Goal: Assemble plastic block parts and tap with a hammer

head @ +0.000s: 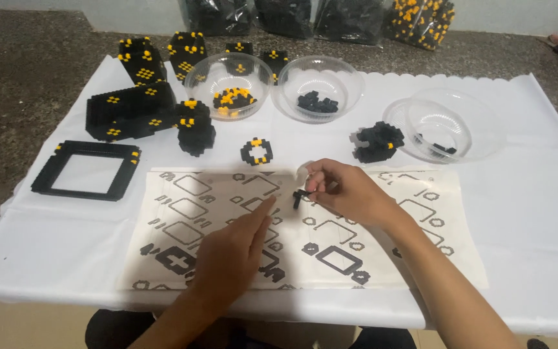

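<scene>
Your right hand [343, 190] pinches a black piece [299, 197] at its fingertips, while your left hand [230, 255], fingers loose, points just beside it.

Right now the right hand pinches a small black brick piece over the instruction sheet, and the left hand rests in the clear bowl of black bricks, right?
Not quite. In the head view the left hand lies on the instruction sheet, forefinger extended, not in the bowl of black bricks. The right hand does pinch the small black brick piece.
</scene>
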